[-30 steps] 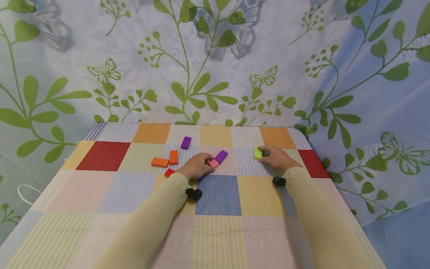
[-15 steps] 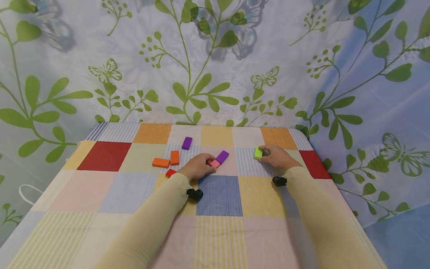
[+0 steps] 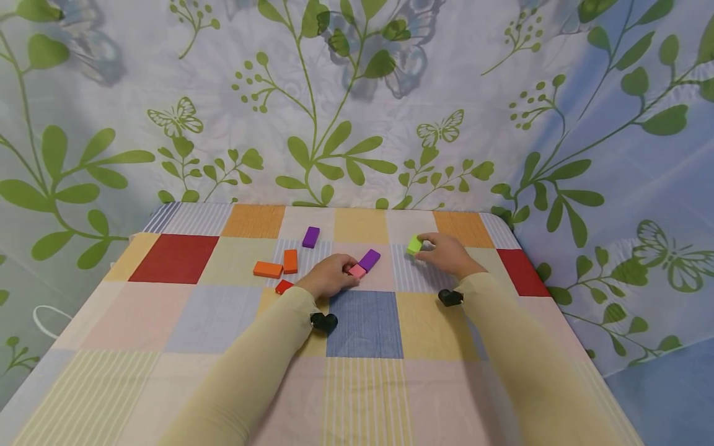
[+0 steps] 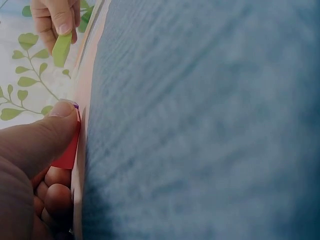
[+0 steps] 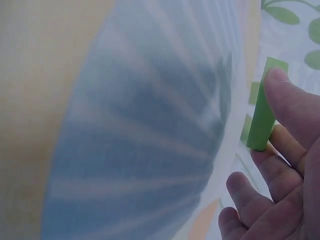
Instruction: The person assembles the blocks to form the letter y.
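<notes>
My left hand [image 3: 328,275] rests low over the cloth and pinches a pink block [image 3: 357,271] between thumb and fingers. The pink block lies end to end with a purple block [image 3: 369,259], slanting up to the right. In the left wrist view the thumb presses on the pink block [image 4: 69,150]. To the right, my right hand [image 3: 449,254] grips a light green block [image 3: 414,245], tilted. The right wrist view shows the green block [image 5: 265,110] raised off the cloth, thumb on one side and a finger on the other.
Left of the left hand lie two orange blocks [image 3: 268,269], a red block [image 3: 283,287] partly behind the arm, and a second purple block [image 3: 311,236]. A patchwork cloth [image 3: 365,325] covers the table. A leaf-printed curtain [image 3: 223,93] hangs behind its far edge.
The right hand has lifted the green block and carried it leftward, tilting it. The left hand stays on the pink block, and the other blocks keep their places.
</notes>
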`<action>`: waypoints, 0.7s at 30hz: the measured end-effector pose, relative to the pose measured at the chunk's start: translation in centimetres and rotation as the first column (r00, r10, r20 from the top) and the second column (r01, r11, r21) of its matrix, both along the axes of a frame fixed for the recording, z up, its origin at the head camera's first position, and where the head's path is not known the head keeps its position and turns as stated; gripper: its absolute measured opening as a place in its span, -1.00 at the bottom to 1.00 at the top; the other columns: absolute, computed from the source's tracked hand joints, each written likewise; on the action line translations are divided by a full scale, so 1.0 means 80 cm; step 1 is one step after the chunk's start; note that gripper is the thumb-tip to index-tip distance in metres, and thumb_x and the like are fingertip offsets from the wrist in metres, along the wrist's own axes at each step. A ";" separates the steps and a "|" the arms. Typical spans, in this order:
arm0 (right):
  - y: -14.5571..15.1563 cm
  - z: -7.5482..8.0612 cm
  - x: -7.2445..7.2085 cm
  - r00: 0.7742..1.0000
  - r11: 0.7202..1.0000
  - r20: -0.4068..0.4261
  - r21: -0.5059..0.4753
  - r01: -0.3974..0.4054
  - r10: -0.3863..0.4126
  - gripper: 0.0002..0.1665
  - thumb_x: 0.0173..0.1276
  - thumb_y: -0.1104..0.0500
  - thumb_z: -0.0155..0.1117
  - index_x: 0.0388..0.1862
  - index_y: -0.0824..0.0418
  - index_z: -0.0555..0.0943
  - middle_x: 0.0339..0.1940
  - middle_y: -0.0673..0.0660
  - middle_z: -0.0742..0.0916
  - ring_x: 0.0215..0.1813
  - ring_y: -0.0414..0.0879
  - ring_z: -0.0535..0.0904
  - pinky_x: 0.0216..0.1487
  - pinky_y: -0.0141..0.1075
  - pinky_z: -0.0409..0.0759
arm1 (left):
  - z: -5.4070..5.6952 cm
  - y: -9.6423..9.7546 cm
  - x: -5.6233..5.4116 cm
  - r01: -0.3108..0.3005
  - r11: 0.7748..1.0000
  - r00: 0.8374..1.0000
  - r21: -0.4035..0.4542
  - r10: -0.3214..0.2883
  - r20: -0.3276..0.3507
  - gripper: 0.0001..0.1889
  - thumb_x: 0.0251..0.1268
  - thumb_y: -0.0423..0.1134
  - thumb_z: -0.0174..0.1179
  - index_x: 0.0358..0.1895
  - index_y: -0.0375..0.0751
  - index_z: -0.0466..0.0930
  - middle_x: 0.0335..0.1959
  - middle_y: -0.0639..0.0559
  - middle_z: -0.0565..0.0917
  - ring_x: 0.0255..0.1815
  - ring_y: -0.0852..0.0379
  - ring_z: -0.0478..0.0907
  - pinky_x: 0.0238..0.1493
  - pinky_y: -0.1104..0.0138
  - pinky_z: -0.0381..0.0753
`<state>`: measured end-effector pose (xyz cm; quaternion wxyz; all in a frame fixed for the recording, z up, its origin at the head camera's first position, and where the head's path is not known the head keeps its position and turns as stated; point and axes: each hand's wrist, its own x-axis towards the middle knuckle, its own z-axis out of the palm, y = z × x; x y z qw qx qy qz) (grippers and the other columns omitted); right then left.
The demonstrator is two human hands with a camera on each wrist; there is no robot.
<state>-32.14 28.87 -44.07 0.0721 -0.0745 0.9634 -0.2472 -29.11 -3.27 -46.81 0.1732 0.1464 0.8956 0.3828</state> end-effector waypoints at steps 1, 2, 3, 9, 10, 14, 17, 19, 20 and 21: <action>-0.003 -0.001 -0.001 1.000 1.000 0.001 -0.010 -0.001 0.001 -0.26 0.49 -0.03 0.39 0.55 0.18 0.46 0.54 0.36 0.51 0.55 0.35 0.39 0.51 0.24 0.38 | 0.000 0.000 0.000 -0.002 1.000 1.000 0.002 0.001 0.001 -0.53 0.44 -0.08 0.37 0.33 -0.10 0.60 0.01 0.00 0.62 0.07 -0.02 0.52 0.23 0.14 0.56; -0.005 -0.001 -0.001 1.000 1.000 0.003 -0.020 0.001 -0.001 -0.26 0.48 -0.03 0.40 0.54 0.18 0.46 0.54 0.36 0.51 0.55 0.35 0.39 0.51 0.24 0.38 | 0.000 0.000 0.000 -0.003 1.000 1.000 0.004 0.003 0.001 -0.53 0.44 -0.08 0.37 0.33 -0.10 0.60 0.01 -0.01 0.62 0.06 -0.02 0.52 0.23 0.14 0.56; -0.007 -0.002 -0.002 1.000 1.000 0.004 -0.027 0.005 -0.005 -0.26 0.48 -0.03 0.40 0.54 0.18 0.47 0.54 0.35 0.51 0.56 0.34 0.39 0.51 0.23 0.38 | 0.000 0.000 -0.001 -0.004 1.000 1.000 0.005 0.004 0.004 -0.53 0.43 -0.08 0.38 0.33 -0.10 0.60 0.01 0.00 0.62 0.06 -0.02 0.52 0.22 0.14 0.56; -0.021 -0.002 -0.005 1.000 1.000 -0.003 -0.021 0.017 -0.017 -0.27 0.46 -0.04 0.41 0.52 0.18 0.48 0.52 0.34 0.53 0.55 0.33 0.40 0.53 0.22 0.37 | -0.001 -0.001 -0.002 -0.008 1.000 1.000 0.010 0.008 0.013 -0.53 0.43 -0.08 0.38 0.32 -0.09 0.61 0.00 0.00 0.62 0.06 -0.01 0.52 0.21 0.15 0.55; -0.024 -0.002 -0.005 1.000 1.000 -0.005 -0.017 0.017 -0.018 -0.27 0.46 -0.04 0.41 0.52 0.18 0.48 0.52 0.34 0.54 0.55 0.33 0.41 0.53 0.22 0.37 | 0.000 -0.001 -0.001 -0.007 1.000 1.000 0.012 0.007 0.010 -0.54 0.43 -0.09 0.38 0.32 -0.09 0.61 0.00 0.00 0.62 0.06 -0.01 0.52 0.20 0.15 0.55; -0.033 -0.002 -0.007 1.000 1.000 0.005 -0.020 0.021 -0.021 -0.26 0.46 -0.05 0.41 0.53 0.16 0.48 0.53 0.32 0.53 0.55 0.31 0.41 0.53 0.20 0.38 | 0.000 -0.001 -0.001 0.008 1.000 1.000 0.013 -0.008 -0.011 -0.54 0.42 -0.10 0.38 0.31 -0.13 0.61 -0.02 -0.01 0.62 0.03 0.00 0.52 0.19 0.16 0.55; -0.038 -0.002 -0.008 1.000 0.999 0.016 -0.033 0.024 -0.023 -0.26 0.47 -0.05 0.40 0.53 0.16 0.47 0.54 0.32 0.52 0.56 0.31 0.39 0.54 0.20 0.37 | 0.001 -0.001 -0.001 0.020 1.000 0.999 0.012 -0.020 -0.026 -0.54 0.43 -0.11 0.38 0.31 -0.15 0.61 -0.03 -0.01 0.63 0.02 0.00 0.52 0.18 0.16 0.54; -0.041 -0.003 -0.009 0.999 0.999 0.022 -0.044 0.026 -0.025 -0.26 0.47 -0.04 0.41 0.54 0.16 0.47 0.55 0.32 0.52 0.57 0.31 0.39 0.55 0.20 0.37 | 0.001 -0.001 -0.001 0.024 1.000 0.999 0.008 -0.023 -0.029 -0.54 0.43 -0.11 0.38 0.31 -0.15 0.61 -0.03 -0.01 0.62 0.02 0.00 0.52 0.18 0.17 0.54; -0.043 -0.003 -0.010 0.999 0.999 0.023 -0.046 0.026 -0.025 -0.26 0.47 -0.04 0.41 0.54 0.16 0.47 0.55 0.32 0.52 0.57 0.31 0.39 0.54 0.20 0.37 | 0.001 -0.001 -0.001 0.024 1.000 0.999 0.007 -0.023 -0.029 -0.54 0.44 -0.11 0.37 0.31 -0.15 0.61 -0.03 -0.01 0.62 0.02 0.01 0.52 0.18 0.17 0.54; -0.044 -0.004 -0.010 0.999 0.999 0.023 -0.046 0.026 -0.025 -0.26 0.47 -0.05 0.41 0.54 0.16 0.47 0.54 0.32 0.52 0.57 0.31 0.39 0.54 0.19 0.38 | 0.001 0.000 0.000 0.023 1.000 0.999 0.005 -0.023 -0.027 -0.54 0.44 -0.10 0.37 0.32 -0.15 0.61 -0.02 -0.01 0.62 0.02 0.01 0.52 0.18 0.17 0.54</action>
